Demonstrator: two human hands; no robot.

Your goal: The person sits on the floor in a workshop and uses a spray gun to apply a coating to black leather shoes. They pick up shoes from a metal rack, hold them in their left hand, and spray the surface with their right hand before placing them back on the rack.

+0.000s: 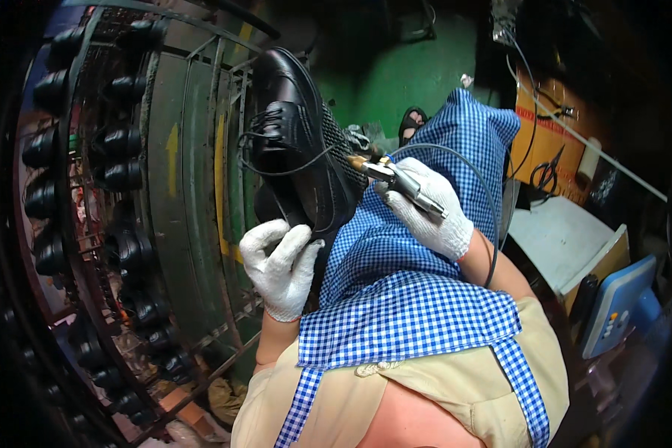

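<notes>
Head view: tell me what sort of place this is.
Probably a shoe workshop. A gloved left hand holds a black lace-up shoe, the right hand applies a corded pen-like tool, and a curved rack carries many more black shoes.

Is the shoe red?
No, the shoe held up by the gloved left hand is shiny black, with black laces.

left hand (pixel 278 267), white-gloved, is gripping the heel of a black lace-up shoe (pixel 299 142) at frame centre | right hand (pixel 428 207) is holding a metal pen-like tool (pixel 396 179) with its tip touching the sole | blue checked apron (pixel 411 299) is lying below | rack of black shoes (pixel 104 179) is filling the left
</notes>
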